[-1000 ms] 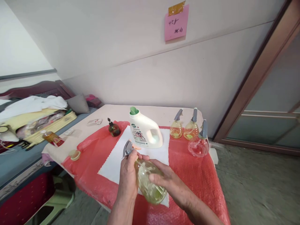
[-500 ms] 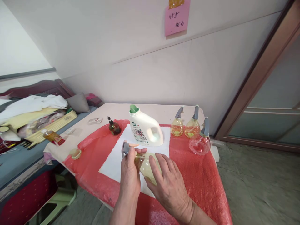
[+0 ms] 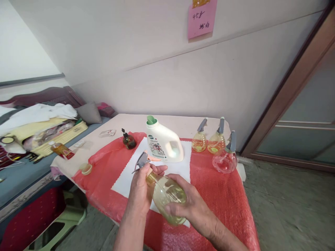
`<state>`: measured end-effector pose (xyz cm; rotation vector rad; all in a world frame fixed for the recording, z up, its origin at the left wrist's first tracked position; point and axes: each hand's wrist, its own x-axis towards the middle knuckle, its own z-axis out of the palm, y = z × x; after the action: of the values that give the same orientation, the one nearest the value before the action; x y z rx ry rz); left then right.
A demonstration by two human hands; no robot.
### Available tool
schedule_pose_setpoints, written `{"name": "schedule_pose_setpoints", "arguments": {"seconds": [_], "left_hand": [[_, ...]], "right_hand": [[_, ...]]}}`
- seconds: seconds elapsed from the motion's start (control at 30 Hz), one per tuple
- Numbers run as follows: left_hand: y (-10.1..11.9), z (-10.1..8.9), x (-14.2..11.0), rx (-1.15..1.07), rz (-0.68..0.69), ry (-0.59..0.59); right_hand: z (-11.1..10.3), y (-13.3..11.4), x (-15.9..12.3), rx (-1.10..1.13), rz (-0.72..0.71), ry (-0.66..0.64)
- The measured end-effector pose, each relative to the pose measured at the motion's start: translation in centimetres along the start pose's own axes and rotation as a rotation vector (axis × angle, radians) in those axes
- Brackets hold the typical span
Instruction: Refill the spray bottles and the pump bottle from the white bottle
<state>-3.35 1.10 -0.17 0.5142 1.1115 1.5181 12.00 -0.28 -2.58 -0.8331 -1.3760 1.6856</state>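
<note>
A clear yellow spray bottle (image 3: 167, 195) with a grey trigger head is held tilted over the table, its head toward the upper left. My left hand (image 3: 143, 181) is closed around its neck, just below the trigger. Against the round body, my right hand (image 3: 187, 202) grips with the thumb in front and fingers behind. Pale liquid shows inside the bottle. Just beyond stands a white detergent jug (image 3: 164, 143) with its green spout uncovered, on a white cloth (image 3: 125, 174). Part of an orange item (image 3: 153, 157) shows near the jug's base.
Two yellow spray bottles (image 3: 199, 141) and a pink one (image 3: 225, 162) stand at the right. A dark pump bottle (image 3: 129, 141), a round lid (image 3: 86, 169) and an amber bottle (image 3: 61, 150) are at the left. Red wrap (image 3: 220, 202) covers much of the table.
The spray bottle has turned and come lower and closer, showing more of its body. My right hand has shifted from over the bottle to its right side.
</note>
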Motion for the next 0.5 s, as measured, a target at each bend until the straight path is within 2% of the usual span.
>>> {"name": "schedule_pose_setpoints", "arguments": {"seconds": [0.13,0.23,0.37,0.5], "left_hand": [[-0.1,0.3,-0.1,0.042,0.041,0.035],[-0.3,0.5,-0.1,0.058,0.086,0.04],[-0.5,0.7,-0.4,0.067,0.06,0.014],[-0.7,0.8,-0.4,0.065,0.038,-0.003]], "right_hand": [[0.5,1.2,0.0,-0.435,-0.186,0.194],[0.5,1.7,0.0,-0.707,-0.331,0.264],[0.4,1.8,0.0,-0.859,-0.498,0.328],[0.4,1.4,-0.1,-0.886,-0.483,0.329]]}}
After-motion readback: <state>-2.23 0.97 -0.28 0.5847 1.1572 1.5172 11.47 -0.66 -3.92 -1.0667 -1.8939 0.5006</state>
